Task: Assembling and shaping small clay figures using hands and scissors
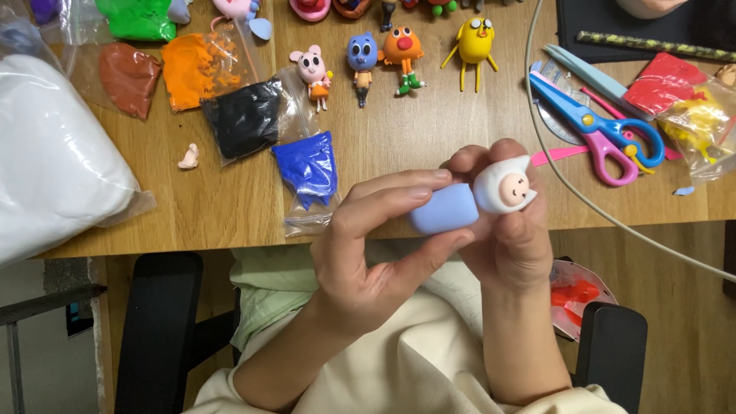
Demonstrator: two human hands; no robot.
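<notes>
Both hands were busy mid-frame: left hand [368,253] had its grip pinched on a pale blue clay block [443,209], right hand [510,238] gripped a white-hooded clay head [504,185], touching it, just below the tabletop [429,130] edge.

Blue block [443,209]: soft matt clay, smooth. White head [504,186]: same matt clay. Table [414,123]: pale wood grain, satin. Clay bags [307,172]: clear glossy plastic, crinkled. Scissors [598,126]: shiny plastic handles
</notes>
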